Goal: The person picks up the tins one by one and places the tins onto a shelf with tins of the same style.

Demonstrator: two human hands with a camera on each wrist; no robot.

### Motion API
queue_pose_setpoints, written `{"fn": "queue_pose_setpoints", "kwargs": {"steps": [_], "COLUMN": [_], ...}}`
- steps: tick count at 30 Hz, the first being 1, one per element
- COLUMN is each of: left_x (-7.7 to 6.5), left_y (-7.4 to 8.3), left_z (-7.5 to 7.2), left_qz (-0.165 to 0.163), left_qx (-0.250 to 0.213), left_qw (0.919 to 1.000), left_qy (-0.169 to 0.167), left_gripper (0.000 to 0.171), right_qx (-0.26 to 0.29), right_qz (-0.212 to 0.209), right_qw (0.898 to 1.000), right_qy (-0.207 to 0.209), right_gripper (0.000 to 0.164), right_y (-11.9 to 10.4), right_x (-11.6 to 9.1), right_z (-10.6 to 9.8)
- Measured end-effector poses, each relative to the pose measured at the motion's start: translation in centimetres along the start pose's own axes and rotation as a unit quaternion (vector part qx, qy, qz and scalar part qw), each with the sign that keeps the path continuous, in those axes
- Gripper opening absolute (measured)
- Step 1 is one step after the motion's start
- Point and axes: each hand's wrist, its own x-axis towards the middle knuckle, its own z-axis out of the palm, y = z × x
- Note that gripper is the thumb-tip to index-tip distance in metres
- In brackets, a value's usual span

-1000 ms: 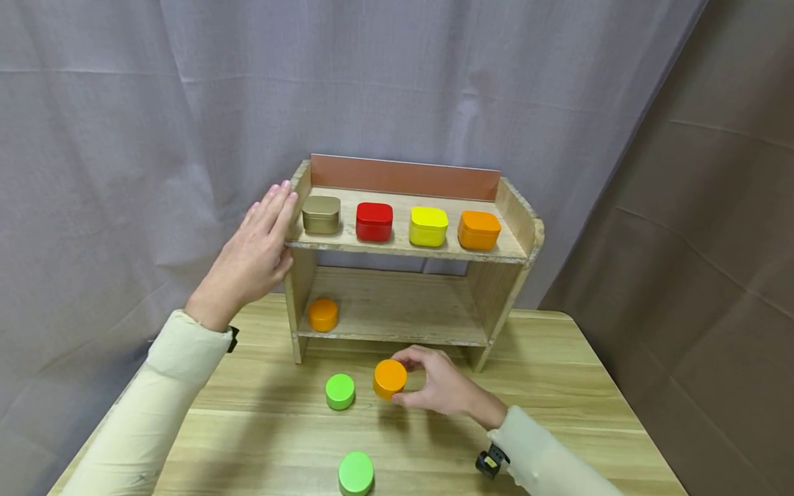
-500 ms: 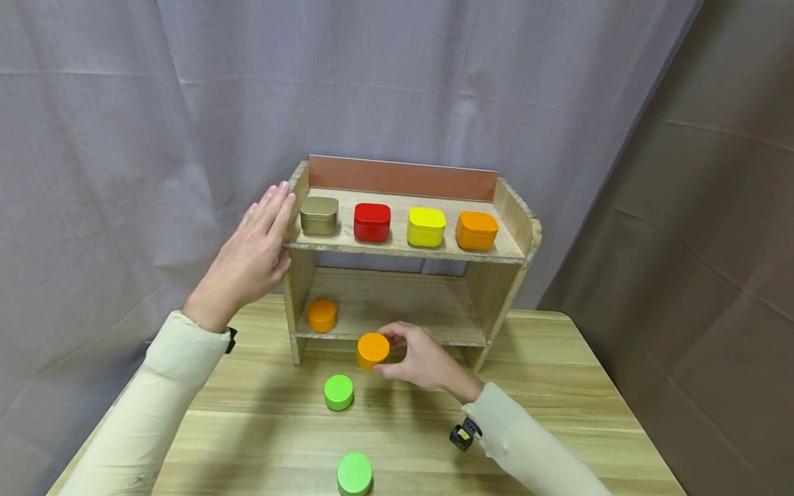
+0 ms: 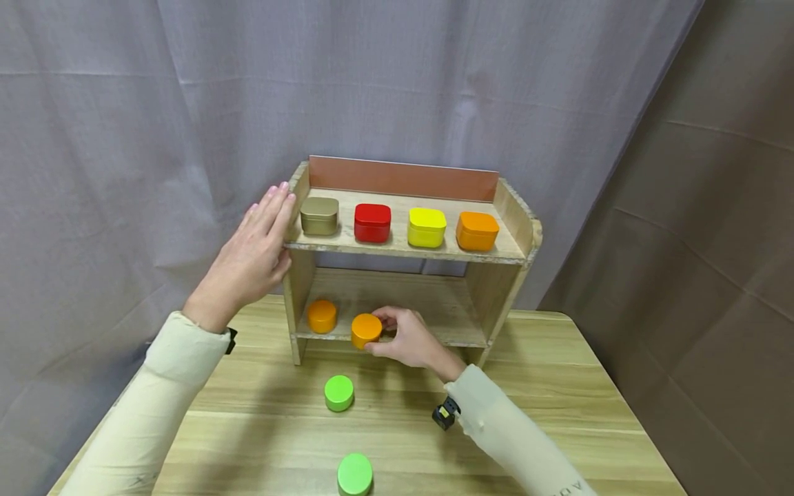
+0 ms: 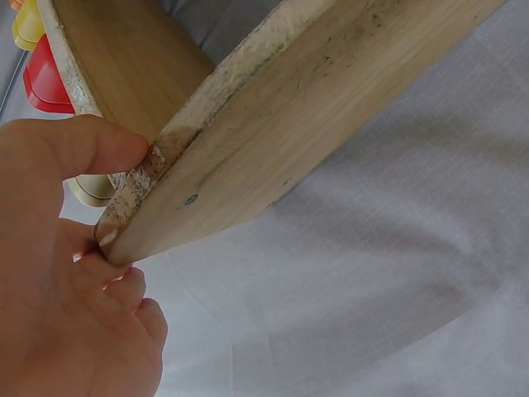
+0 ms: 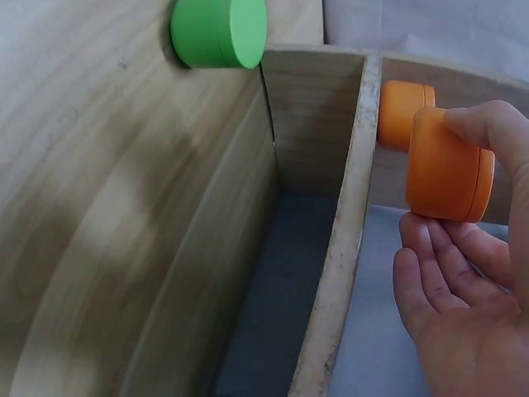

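Observation:
My right hand (image 3: 406, 339) pinches a round orange tin (image 3: 366, 331) between thumb and fingers at the front edge of the lower shelf. In the right wrist view the thumb lies on the rim of the tin (image 5: 446, 169), with fingertips at the opposite side. A second round orange tin (image 3: 322, 317) stands just left of it, at the lower shelf's left end. My left hand (image 3: 248, 258) grips the left side panel of the wooden shelf rack (image 3: 403, 251). Thumb and fingers lie on either side of the panel's edge (image 4: 136, 186) in the left wrist view.
On the upper shelf a gold tin (image 3: 319, 216), a red tin (image 3: 372, 223), a yellow tin (image 3: 426, 228) and an orange squarish tin (image 3: 477, 231) stand in a row. Two round green tins, one nearer the rack (image 3: 338, 393), sit on the wooden table (image 3: 546, 399). Grey curtain hangs behind.
My right hand has carried the round orange tin up and leftward from over the table to the lower shelf's front edge. The left hand has kept its place on the rack.

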Motion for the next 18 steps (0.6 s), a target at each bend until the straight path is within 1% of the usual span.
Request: {"fn": "queue_pose_setpoints", "kwargs": {"steps": [7,11,18], "left_x": [0.0,0.0,0.0], "left_y": [0.1,0.1,0.1], "left_z": [0.0,0.0,0.0], "left_qz": [-0.001,-0.003,-0.003], "left_qx": [0.000,-0.001,0.000], "left_qw": [1.0000,1.0000,1.0000], "left_qy": [0.001,-0.004,-0.002], "left_gripper": [0.088,0.088,0.088], "right_qx": [-0.007,-0.014,-0.008], "right_qz": [0.032,0.049,0.057], "right_qw": [0.999,0.999,0.998], "right_qy": [0.011,0.011,0.016], "right_gripper": [0.054,0.056,0.055], "right_y": [0.2,0.4,0.6], "right_x": [1.4,2.0,2.7], "right_z": [0.1,0.5,0.7]}}
